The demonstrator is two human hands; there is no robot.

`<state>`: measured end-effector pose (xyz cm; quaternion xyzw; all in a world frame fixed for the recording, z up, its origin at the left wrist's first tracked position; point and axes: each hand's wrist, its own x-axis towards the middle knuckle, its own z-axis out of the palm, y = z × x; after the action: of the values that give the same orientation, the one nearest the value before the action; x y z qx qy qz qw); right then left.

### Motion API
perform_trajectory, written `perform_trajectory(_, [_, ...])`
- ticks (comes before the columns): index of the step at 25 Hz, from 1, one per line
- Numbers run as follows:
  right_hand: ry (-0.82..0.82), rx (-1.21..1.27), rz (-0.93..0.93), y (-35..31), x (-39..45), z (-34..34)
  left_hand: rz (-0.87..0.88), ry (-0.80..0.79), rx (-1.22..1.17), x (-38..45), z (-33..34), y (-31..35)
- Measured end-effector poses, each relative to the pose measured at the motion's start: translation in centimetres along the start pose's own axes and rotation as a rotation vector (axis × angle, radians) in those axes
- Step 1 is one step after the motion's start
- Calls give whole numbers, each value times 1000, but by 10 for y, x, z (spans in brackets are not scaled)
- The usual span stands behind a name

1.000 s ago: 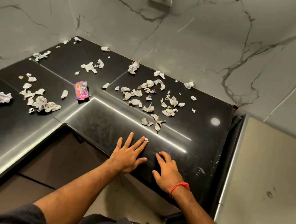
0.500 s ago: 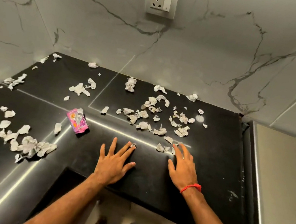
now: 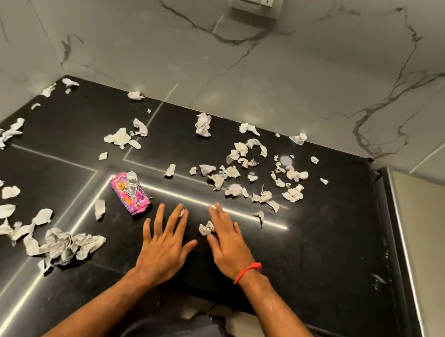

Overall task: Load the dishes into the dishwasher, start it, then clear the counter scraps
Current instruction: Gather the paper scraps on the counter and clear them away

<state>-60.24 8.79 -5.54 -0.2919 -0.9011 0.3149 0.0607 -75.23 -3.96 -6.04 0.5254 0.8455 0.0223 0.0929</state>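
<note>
I see my left hand (image 3: 164, 249) and right hand (image 3: 228, 244) flat, fingers spread, gripping nothing, on the black counter (image 3: 318, 254). 1 crumpled scrap (image 3: 206, 228) touches my right hand; the pink wrapper (image 3: 129, 193) points far-left to near-right.

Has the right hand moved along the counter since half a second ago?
Yes. The right hand has slid left, away from the counter's right edge, toward the left hand, and a crumpled paper scrap now lies against its fingers.

Left hand (image 3: 164, 242) and right hand (image 3: 228, 244) lie flat, side by side — fingers straight, spread.
</note>
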Motion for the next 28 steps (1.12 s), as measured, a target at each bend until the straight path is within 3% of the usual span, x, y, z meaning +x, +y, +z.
perform_trajectory(2, [165, 186, 49, 5, 1, -19, 60, 46, -95, 3, -2, 15])
perform_trajectory(4, [311, 234, 188, 20, -7, -35, 227, 21, -83, 10, 1, 36])
perform_trajectory(7, [259, 113, 325, 39, -19, -47, 365, -95, 27, 27, 9, 66])
perform_trajectory(9, [209, 103, 356, 51, -18, -56, 341, -135, 64, 37, 15, 70])
perform_trajectory(14, [443, 133, 341, 83, 0, -94, 143, -112, 49, 52, 13, 30])
perform_trajectory(18, [104, -96, 345, 93, 21, -87, -46, -111, 31, 42, 4, 10])
perform_trajectory(21, [-67, -19, 197, 65, 32, -49, -29, -39, -54, 38, -4, 42])
perform_trajectory(23, [7, 247, 133, 49, 32, -40, 60, 17, -108, 49, -8, 72])
perform_trajectory(25, [181, 433, 121, 58, 32, -64, 126, -3, -114, 70, -9, 103])
perform_trajectory(28, [351, 243, 98, 105, 39, -114, 201, -118, 25, 95, -6, 131])
